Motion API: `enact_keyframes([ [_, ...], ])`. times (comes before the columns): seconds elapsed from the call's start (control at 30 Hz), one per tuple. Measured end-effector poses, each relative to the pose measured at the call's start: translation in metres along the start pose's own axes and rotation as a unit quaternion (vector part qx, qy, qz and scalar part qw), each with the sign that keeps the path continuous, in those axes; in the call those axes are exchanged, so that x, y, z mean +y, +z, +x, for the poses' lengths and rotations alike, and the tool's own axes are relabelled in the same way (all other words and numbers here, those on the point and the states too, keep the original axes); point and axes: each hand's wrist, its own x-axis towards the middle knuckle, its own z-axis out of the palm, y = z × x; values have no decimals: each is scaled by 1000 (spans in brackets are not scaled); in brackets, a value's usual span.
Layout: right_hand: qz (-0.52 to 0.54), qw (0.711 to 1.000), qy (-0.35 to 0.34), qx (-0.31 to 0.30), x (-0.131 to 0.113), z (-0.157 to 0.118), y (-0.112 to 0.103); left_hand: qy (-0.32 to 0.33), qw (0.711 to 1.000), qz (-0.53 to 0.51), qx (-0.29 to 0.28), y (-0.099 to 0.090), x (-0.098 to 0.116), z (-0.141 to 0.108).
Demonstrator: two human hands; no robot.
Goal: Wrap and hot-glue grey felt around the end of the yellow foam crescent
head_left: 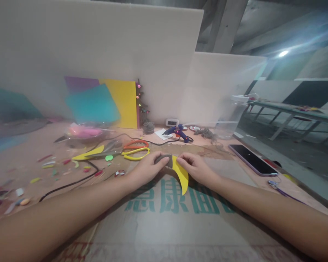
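Note:
Both hands are held close together above the printed cardboard (pixel 164 229). My left hand (pixel 150 167) pinches a dark grey piece (pixel 168 160) between thumb and fingers. A curved yellow piece (pixel 182 176) lies against the right side of the grey one, its pointed tip hanging down. My right hand (pixel 195 166) grips the upper right edge of the yellow piece with thumb and fingers closed. Whether the two pieces are joined cannot be made out.
Scissors with yellow and orange handles (pixel 136 154) lie left of centre. Behind are a blue glue gun (pixel 179 133) and a small white clock (pixel 172 122). A phone (pixel 251 159) lies right; scraps and a black cable (pixel 68 185) lie left.

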Motion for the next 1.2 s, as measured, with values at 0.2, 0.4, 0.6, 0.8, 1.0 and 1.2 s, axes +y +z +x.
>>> enact_keyframes([
  [0.2, 10, 1000, 10, 19, 2, 0, -1, -12, 1000, 4, 6, 1, -5, 0],
  [0.4, 34, 999, 25, -3, 1, 2, 0, -10, 1000, -13, 5, 2, -8, 0],
  [0.6, 24, 1000, 14, 9, 0, 1, 1, -3, 999, -45, 8, 4, -9, 1],
  [0.8, 28, 999, 17, -2, 2, 2, 0, -8, 999, -38, 8, 4, -12, 1],
  [1.0, 20, 1000, 13, -5, 3, 2, 1, -6, 999, -45, 5, 4, -11, 1],
  [1.2, 33, 999, 16, 0, 1, 2, 0, -1, 1000, -21, 6, 3, -10, 1],
])
